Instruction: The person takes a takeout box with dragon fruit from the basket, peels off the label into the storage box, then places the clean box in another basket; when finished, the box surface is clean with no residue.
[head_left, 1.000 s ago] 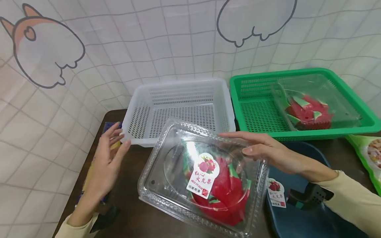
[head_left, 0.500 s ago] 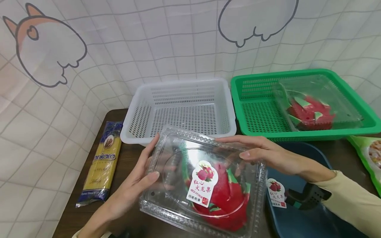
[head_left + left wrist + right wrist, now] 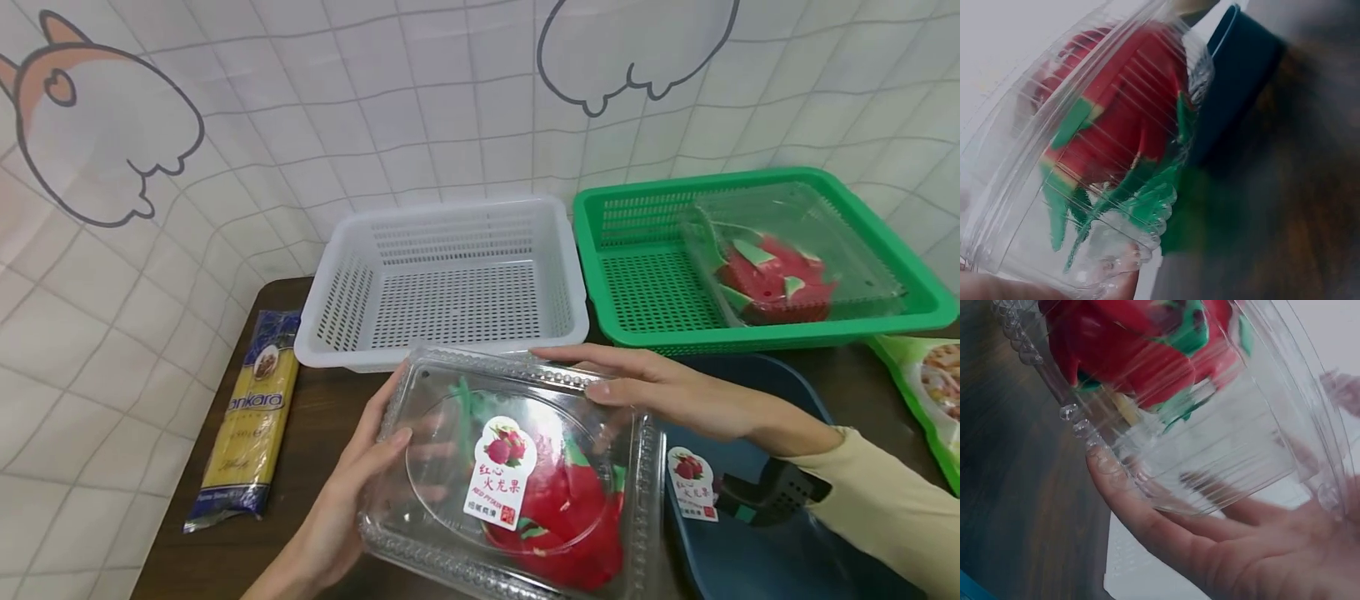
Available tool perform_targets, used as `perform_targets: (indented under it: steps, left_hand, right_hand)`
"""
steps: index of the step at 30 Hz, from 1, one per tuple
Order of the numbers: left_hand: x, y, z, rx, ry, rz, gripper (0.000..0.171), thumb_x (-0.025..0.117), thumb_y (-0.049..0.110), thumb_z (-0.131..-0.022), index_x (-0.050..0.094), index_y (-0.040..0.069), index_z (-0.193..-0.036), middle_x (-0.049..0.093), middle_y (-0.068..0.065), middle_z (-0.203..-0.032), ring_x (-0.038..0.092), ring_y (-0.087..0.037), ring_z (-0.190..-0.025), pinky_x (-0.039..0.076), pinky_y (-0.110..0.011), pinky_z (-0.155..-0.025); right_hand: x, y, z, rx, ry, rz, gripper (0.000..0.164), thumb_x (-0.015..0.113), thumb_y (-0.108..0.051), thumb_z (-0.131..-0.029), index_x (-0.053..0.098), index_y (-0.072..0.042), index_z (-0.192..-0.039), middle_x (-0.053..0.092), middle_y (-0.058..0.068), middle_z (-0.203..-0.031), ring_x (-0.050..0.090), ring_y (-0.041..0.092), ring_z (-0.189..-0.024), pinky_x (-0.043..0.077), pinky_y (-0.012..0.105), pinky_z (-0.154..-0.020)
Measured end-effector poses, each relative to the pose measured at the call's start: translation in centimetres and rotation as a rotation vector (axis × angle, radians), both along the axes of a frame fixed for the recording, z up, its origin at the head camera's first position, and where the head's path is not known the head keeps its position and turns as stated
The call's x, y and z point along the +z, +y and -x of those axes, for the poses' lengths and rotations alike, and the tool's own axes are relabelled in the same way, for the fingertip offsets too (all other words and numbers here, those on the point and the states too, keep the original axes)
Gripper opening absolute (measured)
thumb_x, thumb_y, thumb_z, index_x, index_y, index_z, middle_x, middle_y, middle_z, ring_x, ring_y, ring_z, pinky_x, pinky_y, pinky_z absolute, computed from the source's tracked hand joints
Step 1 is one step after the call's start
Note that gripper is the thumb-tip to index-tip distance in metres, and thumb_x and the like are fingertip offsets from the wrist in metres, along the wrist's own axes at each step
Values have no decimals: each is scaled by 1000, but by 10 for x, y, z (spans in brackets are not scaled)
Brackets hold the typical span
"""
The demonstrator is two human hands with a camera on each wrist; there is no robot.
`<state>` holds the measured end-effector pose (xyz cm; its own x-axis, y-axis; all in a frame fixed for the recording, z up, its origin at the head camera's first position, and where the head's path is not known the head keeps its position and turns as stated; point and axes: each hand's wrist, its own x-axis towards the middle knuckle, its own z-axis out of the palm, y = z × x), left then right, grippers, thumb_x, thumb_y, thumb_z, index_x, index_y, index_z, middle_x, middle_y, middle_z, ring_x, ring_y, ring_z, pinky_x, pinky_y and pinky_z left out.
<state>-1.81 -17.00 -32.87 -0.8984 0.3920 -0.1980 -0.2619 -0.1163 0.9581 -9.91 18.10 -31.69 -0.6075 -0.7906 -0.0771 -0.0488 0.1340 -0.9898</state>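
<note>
Near an "ankara" packet point(image 3: 247, 425), left hand point(image 3: 343, 504) and right hand point(image 3: 667, 392) grip a "红心火龙果" box point(image 3: 513, 475).

Between the left grip point(image 3: 341, 508) and the right grip point(image 3: 667, 392), the clear container point(image 3: 457, 525) runs off the head view's bottom edge; the smallest print on its label point(image 3: 501, 472) is unreadable. The blue bin point(image 3: 780, 382) below the right grip and the green bag point(image 3: 922, 387) to its right are cut off too. Beyond the left grip, its wrist view blurs the table point(image 3: 1313, 187).
</note>
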Motion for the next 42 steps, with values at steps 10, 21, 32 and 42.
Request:
perform_targets:
  steps: [10, 21, 32, 42]
  left_hand:
    - [-10, -1, -5, 110, -61, -76, 57, 38, 30, -112, 16, 45, -163, 36, -25, -154, 54, -40, -132, 54, -61, -96]
    - [-25, 0, -8, 192, -137, -56, 63, 43, 32, -110, 12, 46, -164, 34, -24, -153, 57, -35, -128, 57, -55, -92]
    - [-36, 3, -2, 172, -274, 6, 71, 48, 40, -108, 5, 47, -165, 42, -21, -148, 60, -31, -124, 57, -55, -94]
    - [-46, 3, 11, 157, -252, 12, 71, 48, 42, -108, 6, 45, -165, 35, -25, -152, 59, -37, -127, 58, -54, -92]
  right_hand:
    - [-2, 7, -20, -223, -232, -34, 79, 50, -48, -105, 3, -36, -168, 2, 16, -171, 16, 55, -150, 44, 76, -100]
    - [-9, -6, -51, -257, -345, -123, 99, 64, -38, -102, -12, -39, -165, 12, 27, -162, 42, 50, -137, 57, 59, -93]
    - [-19, -10, -51, -250, -412, -132, 96, 58, -35, -105, -16, -31, -165, 6, 25, -163, 38, 51, -140, 59, 58, -91]
    - [-20, -16, -44, -279, -387, -190, 97, 57, -34, -107, -20, -23, -165, -8, 21, -167, 38, 48, -138, 61, 47, -83]
